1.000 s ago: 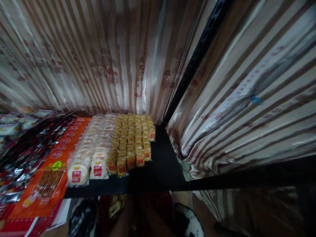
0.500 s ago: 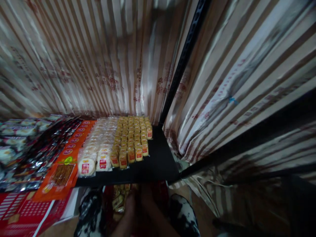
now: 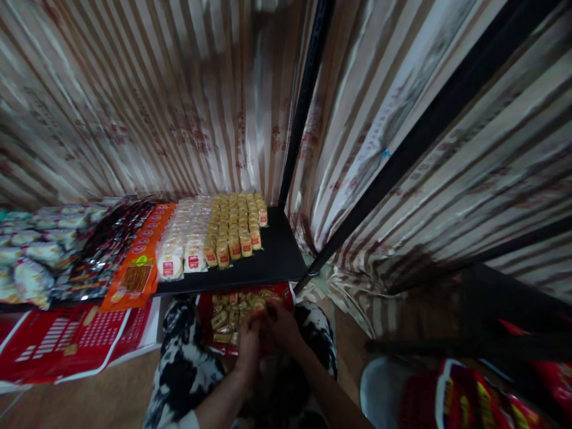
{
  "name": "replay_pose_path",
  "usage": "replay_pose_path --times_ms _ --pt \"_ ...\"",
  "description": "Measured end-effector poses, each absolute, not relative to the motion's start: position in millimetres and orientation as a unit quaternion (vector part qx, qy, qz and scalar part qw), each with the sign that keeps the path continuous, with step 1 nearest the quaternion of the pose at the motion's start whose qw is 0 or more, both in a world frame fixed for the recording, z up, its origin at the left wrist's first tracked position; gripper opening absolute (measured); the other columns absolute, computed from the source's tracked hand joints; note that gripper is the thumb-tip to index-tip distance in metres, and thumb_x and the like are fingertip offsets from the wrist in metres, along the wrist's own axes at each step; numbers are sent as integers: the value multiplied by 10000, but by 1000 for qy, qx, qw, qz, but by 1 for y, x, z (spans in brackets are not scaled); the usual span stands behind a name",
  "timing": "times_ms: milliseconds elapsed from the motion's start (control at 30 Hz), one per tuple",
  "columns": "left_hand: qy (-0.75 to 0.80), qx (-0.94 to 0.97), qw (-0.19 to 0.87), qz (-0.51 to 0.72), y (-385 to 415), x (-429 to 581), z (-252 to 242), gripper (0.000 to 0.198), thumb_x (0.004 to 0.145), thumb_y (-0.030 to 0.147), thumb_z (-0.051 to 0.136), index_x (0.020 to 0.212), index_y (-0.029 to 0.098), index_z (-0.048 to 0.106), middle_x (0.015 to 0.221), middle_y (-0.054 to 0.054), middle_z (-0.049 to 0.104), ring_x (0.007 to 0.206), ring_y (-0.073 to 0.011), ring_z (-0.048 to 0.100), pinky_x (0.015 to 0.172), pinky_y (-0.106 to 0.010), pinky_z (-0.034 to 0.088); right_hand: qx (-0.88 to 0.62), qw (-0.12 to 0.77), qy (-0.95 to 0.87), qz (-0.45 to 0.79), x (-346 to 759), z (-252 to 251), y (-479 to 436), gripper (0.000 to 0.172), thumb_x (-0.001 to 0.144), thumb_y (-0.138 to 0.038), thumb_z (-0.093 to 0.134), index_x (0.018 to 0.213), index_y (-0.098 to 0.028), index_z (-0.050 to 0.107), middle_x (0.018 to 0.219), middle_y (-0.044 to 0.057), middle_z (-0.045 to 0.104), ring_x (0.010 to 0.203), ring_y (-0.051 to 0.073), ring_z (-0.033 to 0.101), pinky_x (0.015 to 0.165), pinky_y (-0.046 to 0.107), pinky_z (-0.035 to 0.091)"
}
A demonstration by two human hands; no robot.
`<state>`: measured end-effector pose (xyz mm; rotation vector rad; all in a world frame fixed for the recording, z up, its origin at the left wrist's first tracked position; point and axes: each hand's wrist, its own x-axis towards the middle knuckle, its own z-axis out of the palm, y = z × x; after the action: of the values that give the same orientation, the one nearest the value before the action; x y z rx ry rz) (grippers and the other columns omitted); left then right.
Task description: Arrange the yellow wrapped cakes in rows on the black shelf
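Between my knees is a red basket (image 3: 206,319) holding many small gold-wrapped snacks (image 3: 222,320). My left hand (image 3: 249,339) is over it with fingers curled, a small yellowish wrapped snack (image 3: 258,304) at the fingertips. Close beside it, my right hand (image 3: 282,326) bends its fingers inward toward the same spot. What lies inside the right fingers is hidden and dim. Just beyond the hands, rows of yellow packaged snacks (image 3: 236,229) stand on the black shelf (image 3: 279,253). White round packaged crackers (image 3: 170,265) line up to their left.
Left along the shelf lie an orange snack packet (image 3: 134,277), dark shiny packets (image 3: 107,244) and white packets (image 3: 33,280). A red perforated basket (image 3: 67,339) is below them. Black metal posts (image 3: 308,89) and striped curtains (image 3: 201,89) enclose the shelf. Red packages (image 3: 469,399) sit lower right.
The view has tilted down, so the shelf appears higher and more of the basket shows. My hands, blurred low in the basket before, are now closer together with a snack between them.
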<state>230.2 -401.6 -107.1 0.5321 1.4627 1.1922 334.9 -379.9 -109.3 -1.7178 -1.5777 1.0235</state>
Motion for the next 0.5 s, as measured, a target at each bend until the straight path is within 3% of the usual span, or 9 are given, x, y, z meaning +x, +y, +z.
replay_pose_path --times_ms 133,500 --pt "598 261 537 535 -400 235 -88 254 575 321 648 767 159 684 894 -87 703 914 -239 627 894 -381 458 -598 364 -591 401 340 -95 -376 363 773 -284 535 1126 -214 585 1147 76 653 1074 209 603 946 349 461" --pt "553 455 450 534 -341 256 -32 278 772 265 485 970 173 657 1076 -95 649 1033 -195 582 966 -345 422 -622 490 -511 335 350 -65 -309 421 778 -313 481 1182 -215 547 1081 77 664 880 206 653 800 356 524"
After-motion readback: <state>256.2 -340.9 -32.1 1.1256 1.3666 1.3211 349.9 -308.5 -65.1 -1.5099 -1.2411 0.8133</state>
